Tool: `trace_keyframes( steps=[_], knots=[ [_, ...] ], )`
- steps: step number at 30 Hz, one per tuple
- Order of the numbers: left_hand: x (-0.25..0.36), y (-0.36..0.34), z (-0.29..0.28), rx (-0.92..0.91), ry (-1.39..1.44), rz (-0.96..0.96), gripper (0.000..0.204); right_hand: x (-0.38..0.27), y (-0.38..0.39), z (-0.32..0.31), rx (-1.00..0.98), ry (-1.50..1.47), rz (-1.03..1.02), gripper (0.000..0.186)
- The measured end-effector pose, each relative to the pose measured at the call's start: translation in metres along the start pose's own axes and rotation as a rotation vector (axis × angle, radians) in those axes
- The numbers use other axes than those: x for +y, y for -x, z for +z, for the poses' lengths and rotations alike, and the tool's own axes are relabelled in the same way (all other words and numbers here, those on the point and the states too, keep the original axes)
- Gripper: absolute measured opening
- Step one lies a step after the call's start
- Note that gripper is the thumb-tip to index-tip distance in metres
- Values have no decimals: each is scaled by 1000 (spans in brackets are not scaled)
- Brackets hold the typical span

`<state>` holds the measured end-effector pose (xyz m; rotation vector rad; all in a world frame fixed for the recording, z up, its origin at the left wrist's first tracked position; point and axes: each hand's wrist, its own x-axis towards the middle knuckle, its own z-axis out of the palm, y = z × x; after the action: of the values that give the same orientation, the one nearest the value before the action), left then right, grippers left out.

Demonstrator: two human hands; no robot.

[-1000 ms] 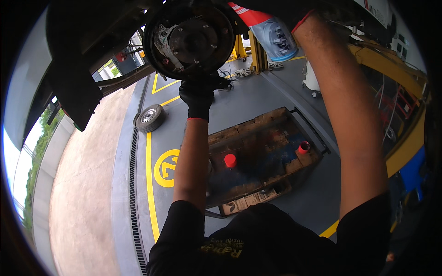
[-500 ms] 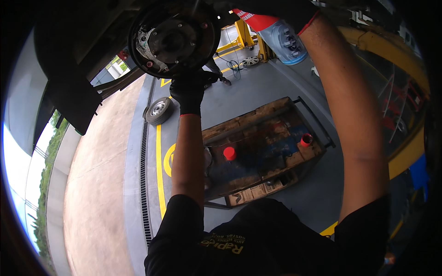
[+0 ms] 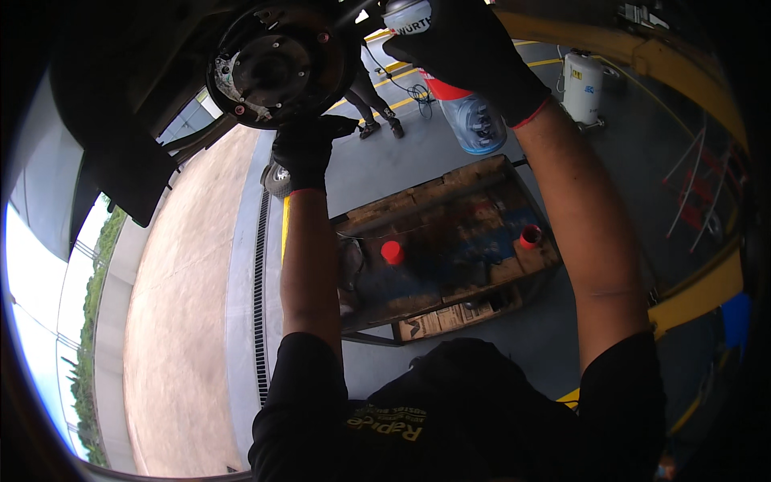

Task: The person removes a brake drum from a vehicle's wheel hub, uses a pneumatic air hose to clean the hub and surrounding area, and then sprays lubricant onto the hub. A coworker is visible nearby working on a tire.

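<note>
**Gloved hands work at a raised brake hub**

Both hands, in black gloves, reach overhead to the brake hub (image 3: 277, 64) of a lifted car. Just below the hub's lower edge, the left hand (image 3: 303, 151) is curled shut, seemingly around a small part or tool too dark to make out. Right of the hub and level with it, the right hand (image 3: 470, 56) is wrapped around a spray can (image 3: 408, 14), whose top end sits near the hub's right edge, probably so spray reaches the bare metal face.

Below and to the right of the hub, a worn wooden cart (image 3: 450, 241) stands on the grey floor, holding two red caps (image 3: 392, 251), likely kept within arm's reach. Another person's legs (image 3: 371, 100) stand beyond the hub, close to its right side. Left of the hub, dark bodywork crowds in; open room lies below it, between both forearms and above the cart.
</note>
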<state>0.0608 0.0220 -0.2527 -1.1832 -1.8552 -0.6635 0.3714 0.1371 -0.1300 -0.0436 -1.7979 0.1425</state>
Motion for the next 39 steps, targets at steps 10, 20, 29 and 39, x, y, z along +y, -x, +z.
trace_keyframes(
  steps=[10, 20, 29, 39],
  knots=[
    [10, -1, -1, -37, -115, 44, 49, 36, 14, -5, 85, -148, 63, 65],
    [-37, 10, 32, -27, -457, -8, 40, 20, 60, 11, -82, -196, 80, 68],
    [-40, 2, 13, 89, -187, -29, 51, -19, 118, 81, 65, -209, 253, 75],
    [-99, 15, -4, 308, 76, 180, 20, -104, 102, 127, -65, -56, 227, 72]
  ],
)
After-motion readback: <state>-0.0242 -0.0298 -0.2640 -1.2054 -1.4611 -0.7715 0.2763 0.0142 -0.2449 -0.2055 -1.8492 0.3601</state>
